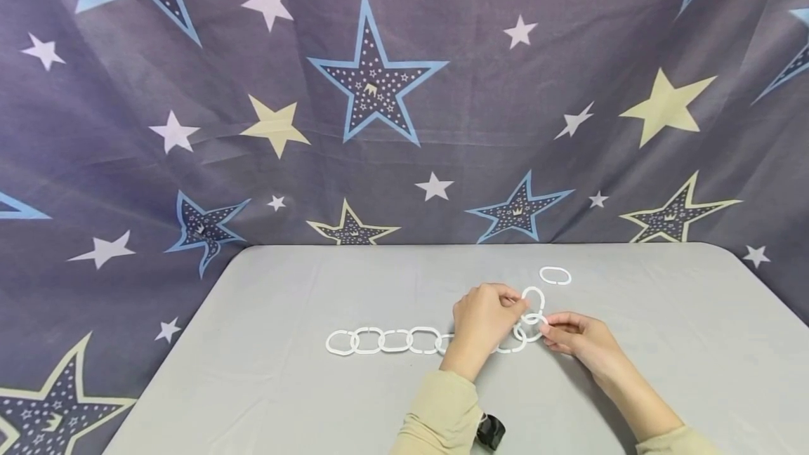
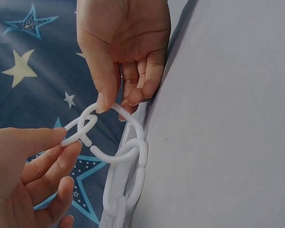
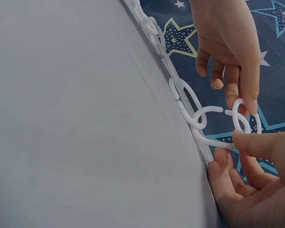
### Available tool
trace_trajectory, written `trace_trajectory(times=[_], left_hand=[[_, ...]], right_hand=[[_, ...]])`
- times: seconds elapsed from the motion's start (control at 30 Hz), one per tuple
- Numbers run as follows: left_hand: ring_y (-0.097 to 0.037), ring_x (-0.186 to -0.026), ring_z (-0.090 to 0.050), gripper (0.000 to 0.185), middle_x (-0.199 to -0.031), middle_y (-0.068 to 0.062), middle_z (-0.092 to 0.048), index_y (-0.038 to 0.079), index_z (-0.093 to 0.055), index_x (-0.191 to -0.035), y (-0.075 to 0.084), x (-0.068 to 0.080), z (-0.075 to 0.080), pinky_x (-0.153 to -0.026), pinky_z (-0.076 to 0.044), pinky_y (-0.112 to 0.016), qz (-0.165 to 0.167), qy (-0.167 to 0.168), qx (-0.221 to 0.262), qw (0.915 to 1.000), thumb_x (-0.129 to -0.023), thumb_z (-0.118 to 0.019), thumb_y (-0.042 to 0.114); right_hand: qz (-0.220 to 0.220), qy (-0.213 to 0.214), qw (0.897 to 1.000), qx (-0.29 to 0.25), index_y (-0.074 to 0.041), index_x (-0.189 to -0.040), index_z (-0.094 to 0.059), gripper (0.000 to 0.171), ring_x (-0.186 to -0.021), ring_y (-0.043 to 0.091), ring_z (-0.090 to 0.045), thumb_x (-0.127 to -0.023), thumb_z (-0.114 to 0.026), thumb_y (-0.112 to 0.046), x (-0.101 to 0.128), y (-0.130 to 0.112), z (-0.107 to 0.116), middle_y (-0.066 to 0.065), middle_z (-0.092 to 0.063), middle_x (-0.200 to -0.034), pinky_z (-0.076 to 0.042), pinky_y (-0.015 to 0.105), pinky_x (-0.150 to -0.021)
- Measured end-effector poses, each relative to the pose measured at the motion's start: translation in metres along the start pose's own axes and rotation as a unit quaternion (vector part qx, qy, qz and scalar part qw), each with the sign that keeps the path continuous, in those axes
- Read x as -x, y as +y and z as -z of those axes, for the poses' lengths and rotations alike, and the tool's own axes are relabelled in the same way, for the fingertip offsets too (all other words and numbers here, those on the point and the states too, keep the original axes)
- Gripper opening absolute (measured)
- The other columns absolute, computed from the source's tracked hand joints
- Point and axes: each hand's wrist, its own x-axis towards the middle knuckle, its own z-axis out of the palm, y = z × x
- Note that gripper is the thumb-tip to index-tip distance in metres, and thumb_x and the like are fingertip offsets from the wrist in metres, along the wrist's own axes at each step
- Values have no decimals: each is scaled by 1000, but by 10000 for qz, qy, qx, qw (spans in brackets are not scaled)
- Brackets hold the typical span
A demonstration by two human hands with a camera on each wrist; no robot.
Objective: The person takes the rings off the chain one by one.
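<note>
My left hand [image 1: 483, 321] pinches a white plastic chain link [image 1: 533, 288] between thumb and fingertips. The right hand [image 1: 588, 346] pinches the end link [image 3: 216, 142] of a white chain [image 1: 425, 329]. In both wrist views that end link has a small gap in its side, and the left hand's link loops around it beside the gap. Both pinched links are tilted up off the table. From there the chain runs left across the table in a row of interlocked oval links, partly hidden behind my left hand and wrist.
A single loose white link [image 1: 555, 268] lies beyond the hands, toward the back of the grey table [image 1: 272, 300]. Near the left sleeve sits a small black object [image 1: 490, 432]. A star-patterned curtain [image 1: 404, 160] hangs along the table's far edge.
</note>
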Motion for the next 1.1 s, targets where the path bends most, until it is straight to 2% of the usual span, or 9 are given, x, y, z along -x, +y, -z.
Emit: trace_trajectory(times=[0.37, 0.83, 1.1], left_hand=[[-7, -77, -66, 10, -78, 21, -71, 32, -80, -86, -1, 0, 3, -70, -45, -28, 153, -120, -38, 9998, -84, -75, 40], [-3, -72, -62, 10, -76, 20, -70, 29, -81, -84, -10, -4, 10, -69, -45, -28, 202, -456, 128, 9987, -83, -76, 38], [-9, -81, -66, 11, -81, 16, -72, 29, -81, -83, -11, -3, 14, -73, -46, -32, 313, -599, 24, 9977, -84, -76, 39]], right_hand=[[-62, 71, 9999, 129, 16, -109, -59, 28, -75, 8, -66, -90, -68, -2, 1, 2, -1, 4, -69, -84, -55, 23, -72], [47, 77, 9995, 297, 19, -111, -59, 31, -76, 8, -67, -91, -67, -3, 0, 1, -1, 6, -70, -90, -56, 24, -73], [60, 87, 9996, 280, 17, -109, -60, 29, -76, 8, -66, -90, -68, -3, 1, 2, 0, 4, -69, -88, -55, 23, -72]])
